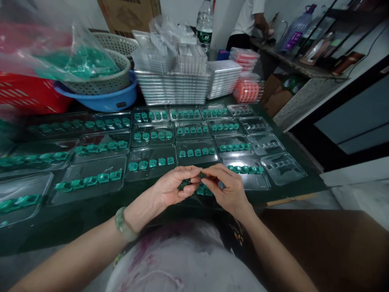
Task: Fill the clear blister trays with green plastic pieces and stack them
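Observation:
My left hand (174, 184) and my right hand (226, 186) meet over the near edge of the dark table (282, 194). Both are closed around a small cluster of green plastic pieces (200, 189), fingertips pinching together at the top. A pale bangle sits on my left wrist. Just beyond the hands lie rows of clear plastic blister trays (150, 162), most holding a line of green pieces. The trays at the right end (282, 166) have no pieces in their slots.
Stacks of clear trays (173, 87) stand at the table's back, with a blue basin (103, 99), a woven basket of green pieces in a bag (82, 63) and a red crate (27, 93) at left. Another person stands at the rear shelf (249, 20). A water bottle (204, 24) stands behind.

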Available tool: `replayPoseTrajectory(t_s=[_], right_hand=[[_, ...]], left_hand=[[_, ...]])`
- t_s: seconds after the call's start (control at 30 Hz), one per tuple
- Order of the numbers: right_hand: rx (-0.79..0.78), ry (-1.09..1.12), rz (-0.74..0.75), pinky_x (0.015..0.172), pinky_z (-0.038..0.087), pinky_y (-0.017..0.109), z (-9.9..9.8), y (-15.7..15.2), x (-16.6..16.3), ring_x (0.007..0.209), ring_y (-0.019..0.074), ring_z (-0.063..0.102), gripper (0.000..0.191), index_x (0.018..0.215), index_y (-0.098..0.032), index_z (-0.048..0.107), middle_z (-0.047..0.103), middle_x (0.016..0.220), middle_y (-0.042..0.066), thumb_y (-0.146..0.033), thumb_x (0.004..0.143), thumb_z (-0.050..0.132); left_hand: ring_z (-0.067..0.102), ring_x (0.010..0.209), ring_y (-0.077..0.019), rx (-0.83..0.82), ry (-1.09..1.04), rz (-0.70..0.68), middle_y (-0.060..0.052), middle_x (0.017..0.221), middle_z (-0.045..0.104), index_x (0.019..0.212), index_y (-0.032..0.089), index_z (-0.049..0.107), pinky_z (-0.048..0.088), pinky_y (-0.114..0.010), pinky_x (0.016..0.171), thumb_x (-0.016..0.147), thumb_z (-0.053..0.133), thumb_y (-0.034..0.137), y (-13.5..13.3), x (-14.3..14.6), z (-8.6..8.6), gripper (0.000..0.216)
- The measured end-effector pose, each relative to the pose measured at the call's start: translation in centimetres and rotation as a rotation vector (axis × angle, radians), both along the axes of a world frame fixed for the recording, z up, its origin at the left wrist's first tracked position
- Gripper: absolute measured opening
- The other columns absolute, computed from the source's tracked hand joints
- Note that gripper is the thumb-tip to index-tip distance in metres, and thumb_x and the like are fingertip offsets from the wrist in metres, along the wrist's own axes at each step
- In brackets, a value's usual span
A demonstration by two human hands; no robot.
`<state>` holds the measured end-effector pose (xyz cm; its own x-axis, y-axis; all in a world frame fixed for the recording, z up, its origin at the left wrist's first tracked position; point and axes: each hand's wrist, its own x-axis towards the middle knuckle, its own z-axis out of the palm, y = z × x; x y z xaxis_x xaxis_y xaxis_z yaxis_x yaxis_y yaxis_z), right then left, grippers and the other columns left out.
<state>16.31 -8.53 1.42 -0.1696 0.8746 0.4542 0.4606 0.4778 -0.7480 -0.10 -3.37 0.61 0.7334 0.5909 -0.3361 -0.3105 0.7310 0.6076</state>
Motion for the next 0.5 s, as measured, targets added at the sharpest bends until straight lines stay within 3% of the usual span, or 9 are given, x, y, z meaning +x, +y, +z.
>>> replayPoseTrajectory(t_s=[0.2, 0.37, 0.5], right_hand=[[-0.025, 0.013, -0.034, 0.063, 0.047, 0.026, 0.1, -0.1, 0.5, 0.072, 0.0119, 0.055, 0.018, 0.096, -0.022, 0.060, 0.058, 0.083, 0.002, -0.018, 0.080, 0.054], [-0.014, -0.029, -0.026, 0.058, 0.047, 0.024, -0.4, -0.4, 0.7, 0.068, 0.0100, 0.053, 0.026, 0.104, -0.022, 0.058, 0.053, 0.097, 0.005, -0.018, 0.079, 0.056], [0.021, -0.038, -0.038, 0.061, 0.046, 0.025, -0.6, -0.5, 0.8, 0.069, 0.0112, 0.053, 0.022, 0.101, -0.023, 0.059, 0.055, 0.089, 0.003, -0.019, 0.080, 0.054]], left_hand=[[0.031, 0.037, -0.0008, 0.187, 0.146, 0.102, 0.005, 0.052, 0.041, 0.077, 0.011, 0.060, 0.015, -0.015, 0.034, 0.072, 0.066, 0.023, -0.8, 0.7, -0.1, 0.014], [0.032, 0.039, -0.0005, -0.030, -0.005, 0.083, 0.005, 0.053, 0.040, 0.068, 0.012, 0.056, 0.021, -0.013, 0.034, 0.075, 0.062, 0.019, -0.6, 1.1, -0.3, 0.012], [0.031, 0.038, -0.0012, -0.132, 0.003, 0.008, 0.005, 0.054, 0.040, 0.071, 0.012, 0.055, 0.018, -0.014, 0.033, 0.078, 0.058, 0.025, -0.6, 1.3, -0.1, 0.015]])
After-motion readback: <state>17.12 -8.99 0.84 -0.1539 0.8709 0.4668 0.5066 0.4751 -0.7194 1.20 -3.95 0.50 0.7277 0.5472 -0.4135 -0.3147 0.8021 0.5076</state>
